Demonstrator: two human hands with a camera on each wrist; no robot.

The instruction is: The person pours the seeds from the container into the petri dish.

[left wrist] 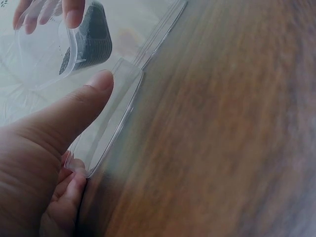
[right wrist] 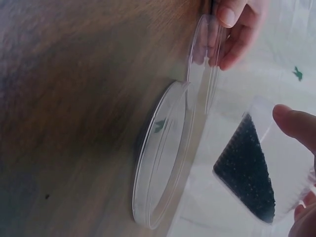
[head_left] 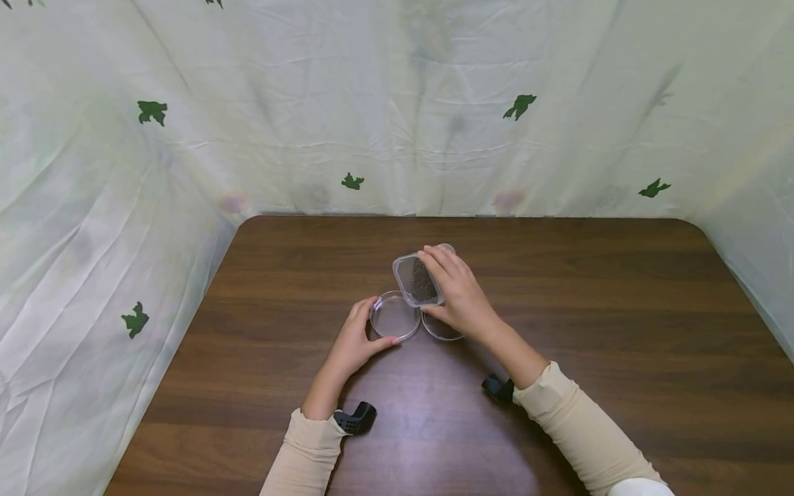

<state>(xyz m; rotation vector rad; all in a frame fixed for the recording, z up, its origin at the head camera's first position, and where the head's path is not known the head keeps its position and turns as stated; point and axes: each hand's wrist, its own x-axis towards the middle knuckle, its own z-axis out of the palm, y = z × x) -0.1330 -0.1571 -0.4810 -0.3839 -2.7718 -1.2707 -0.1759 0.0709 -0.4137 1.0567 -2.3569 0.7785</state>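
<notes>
My right hand (head_left: 459,296) grips a clear square plastic tub (head_left: 406,277) by its sides. Dark fine granules (right wrist: 247,170) lie slumped to one side inside it. The tub is tilted, raised above two clear round petri dishes standing side by side on the table. Around the left petri dish (head_left: 395,317), my left hand (head_left: 355,342) curves its thumb and fingers, holding the rim. The right petri dish (right wrist: 160,170) sits partly beneath my right hand. Both dishes look bare inside. In the left wrist view the thumb (left wrist: 94,91) shows beside the dish wall.
The brown wooden table (head_left: 279,275) reaches back to a pale curtain (head_left: 279,138) with green leaf-like patches. Behind my right fingers a curved clear edge (head_left: 446,246) shows; what it belongs to is unclear. A dark speck (right wrist: 47,196) lies on the table.
</notes>
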